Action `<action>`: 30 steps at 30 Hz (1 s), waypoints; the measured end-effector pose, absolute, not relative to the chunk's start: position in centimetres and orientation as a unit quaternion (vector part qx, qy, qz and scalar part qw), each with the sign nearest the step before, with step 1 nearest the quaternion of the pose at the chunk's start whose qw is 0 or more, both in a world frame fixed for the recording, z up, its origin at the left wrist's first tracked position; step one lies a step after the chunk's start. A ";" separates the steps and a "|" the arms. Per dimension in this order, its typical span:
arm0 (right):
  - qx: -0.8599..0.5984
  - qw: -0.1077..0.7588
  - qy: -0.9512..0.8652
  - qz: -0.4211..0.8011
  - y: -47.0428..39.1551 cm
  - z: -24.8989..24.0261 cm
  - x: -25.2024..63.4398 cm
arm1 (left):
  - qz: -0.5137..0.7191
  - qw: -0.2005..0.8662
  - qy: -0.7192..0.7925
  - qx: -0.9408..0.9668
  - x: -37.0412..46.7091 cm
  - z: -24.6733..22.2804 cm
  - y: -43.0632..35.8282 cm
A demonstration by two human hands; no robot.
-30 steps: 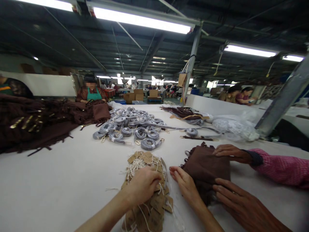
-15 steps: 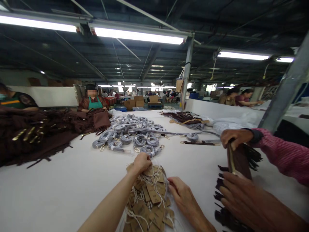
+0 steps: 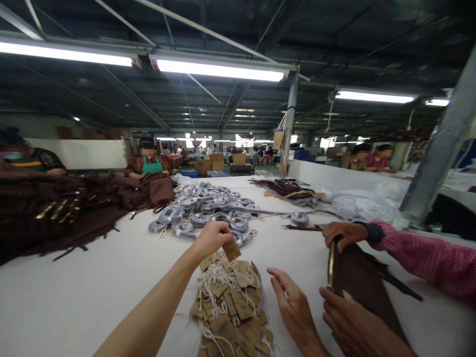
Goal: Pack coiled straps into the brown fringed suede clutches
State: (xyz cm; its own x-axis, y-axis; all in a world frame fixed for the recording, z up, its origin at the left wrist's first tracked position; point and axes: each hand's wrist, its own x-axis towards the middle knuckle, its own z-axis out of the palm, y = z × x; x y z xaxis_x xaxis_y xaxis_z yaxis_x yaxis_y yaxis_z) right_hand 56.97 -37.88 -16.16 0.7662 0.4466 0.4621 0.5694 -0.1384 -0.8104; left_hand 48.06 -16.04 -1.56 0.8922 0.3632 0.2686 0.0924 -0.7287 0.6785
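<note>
My left hand [image 3: 211, 242] pinches a brown cardboard hang tag [image 3: 232, 251] and holds it just above a heap of similar tags [image 3: 241, 305] with white strings. The heap lies on the white table in front of me. To the right of the heap, my right hand [image 3: 293, 305] is half curled with its fingers apart and nothing in them. Beyond my left hand lie many coiled grey straps [image 3: 199, 218] with gold-coloured clips, some wrapped with white bands.
At right, a co-worker's hands [image 3: 345, 235] hold a dark brown fringed bag [image 3: 362, 277] with a gold zip. Brown bags [image 3: 92, 218] are piled at left. Brown straps [image 3: 286, 188] lie at the back. A metal post [image 3: 439, 144] stands at right; other people sit beyond the table.
My left hand has lifted a tag up from the heap. My right hand has moved slightly right, away from the heap's edge. The co-worker's bag has shifted left and lies flatter.
</note>
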 end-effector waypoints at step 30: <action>-0.676 0.661 -0.326 -0.012 -39.3 -10.5 54.3 | 0.172 0.575 0.235 0.765 47.3 -7.3 -13.7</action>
State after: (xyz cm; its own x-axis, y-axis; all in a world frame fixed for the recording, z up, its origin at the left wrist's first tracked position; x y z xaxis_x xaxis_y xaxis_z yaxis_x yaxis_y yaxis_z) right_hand 54.33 -39.26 -10.52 0.7870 0.4250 0.4472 0.4565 0.0864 -0.8855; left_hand 47.26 -13.72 -7.26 0.8301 0.5576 -0.0071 0.1620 -0.2290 0.9599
